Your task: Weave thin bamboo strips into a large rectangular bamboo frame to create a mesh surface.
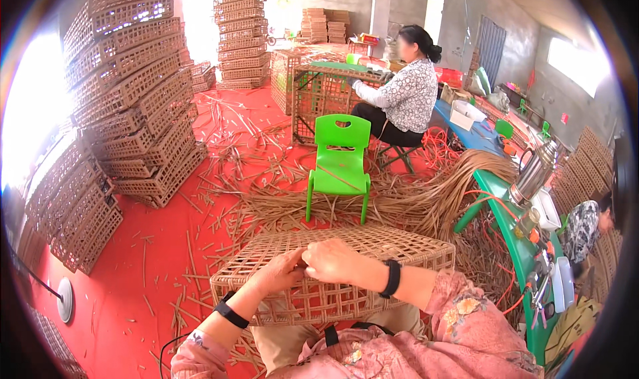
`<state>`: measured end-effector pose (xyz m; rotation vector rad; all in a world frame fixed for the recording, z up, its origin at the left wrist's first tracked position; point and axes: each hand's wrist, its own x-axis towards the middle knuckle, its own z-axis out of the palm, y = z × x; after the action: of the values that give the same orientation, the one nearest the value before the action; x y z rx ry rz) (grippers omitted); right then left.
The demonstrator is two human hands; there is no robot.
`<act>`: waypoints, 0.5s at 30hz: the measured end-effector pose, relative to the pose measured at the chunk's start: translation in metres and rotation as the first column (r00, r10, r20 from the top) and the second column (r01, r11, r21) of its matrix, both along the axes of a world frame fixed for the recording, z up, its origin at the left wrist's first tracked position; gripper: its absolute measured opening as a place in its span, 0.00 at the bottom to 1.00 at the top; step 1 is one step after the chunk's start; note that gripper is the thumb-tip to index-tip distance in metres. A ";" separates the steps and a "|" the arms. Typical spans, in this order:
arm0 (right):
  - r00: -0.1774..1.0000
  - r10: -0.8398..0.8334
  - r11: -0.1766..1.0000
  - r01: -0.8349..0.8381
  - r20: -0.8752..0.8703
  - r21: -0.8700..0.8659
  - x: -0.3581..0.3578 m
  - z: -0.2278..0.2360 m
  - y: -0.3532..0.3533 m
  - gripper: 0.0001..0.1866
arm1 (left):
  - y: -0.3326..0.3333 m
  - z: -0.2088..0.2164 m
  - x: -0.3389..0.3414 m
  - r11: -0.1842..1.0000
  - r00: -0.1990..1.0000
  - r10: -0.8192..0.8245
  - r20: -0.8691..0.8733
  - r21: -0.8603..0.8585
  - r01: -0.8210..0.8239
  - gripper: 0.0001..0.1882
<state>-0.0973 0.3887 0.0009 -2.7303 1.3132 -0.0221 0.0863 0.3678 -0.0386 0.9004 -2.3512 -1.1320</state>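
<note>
A brown open-weave wicker basket (393, 251) rests across my lap, its flat latticed face up and a latticed side facing me. My left hand (278, 272) is closed at the near upper edge, left of the middle, with its fingers on the weave. Right against it, my right hand (333, 260) is curled into a tight pinch over the same edge. Whatever the right fingertips hold is hidden behind the knuckles; a strand cannot be made out. Both wrists wear black bands.
A green chair (341, 156) stands just ahead among loose brown strips (399, 202) on the red floor. Basket stacks (133, 93) rise at left. At right, a green table (509, 246) carries a metal flask (534, 169) and tools. A seated co-worker (406, 89) handles a larger frame (323, 106).
</note>
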 end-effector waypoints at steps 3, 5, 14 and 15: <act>0.952 -0.010 0.991 0.050 0.307 -0.122 -0.010 0.019 0.026 0.11 | -0.003 -0.011 0.002 0.989 0.998 -0.050 -0.024 -0.141 0.047 0.21; 0.831 0.090 0.968 0.058 0.549 -0.245 -0.016 0.039 0.047 0.17 | 0.001 -0.007 0.007 0.985 0.998 -0.062 0.021 -0.160 0.064 0.19; 0.759 -0.615 -0.048 -0.306 0.213 0.951 -0.064 -0.122 0.114 0.20 | -0.004 0.000 -0.002 0.948 0.998 -0.057 0.013 -0.314 0.058 0.17; 0.765 -0.606 -0.055 -0.311 0.216 0.949 -0.060 -0.137 0.113 0.20 | -0.009 -0.003 -0.001 0.949 0.999 -0.045 0.019 -0.310 0.049 0.17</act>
<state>-0.1575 0.5020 -0.1363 -0.9647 0.7669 0.0225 0.0852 0.3589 -0.0416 0.7426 -2.4790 -0.7415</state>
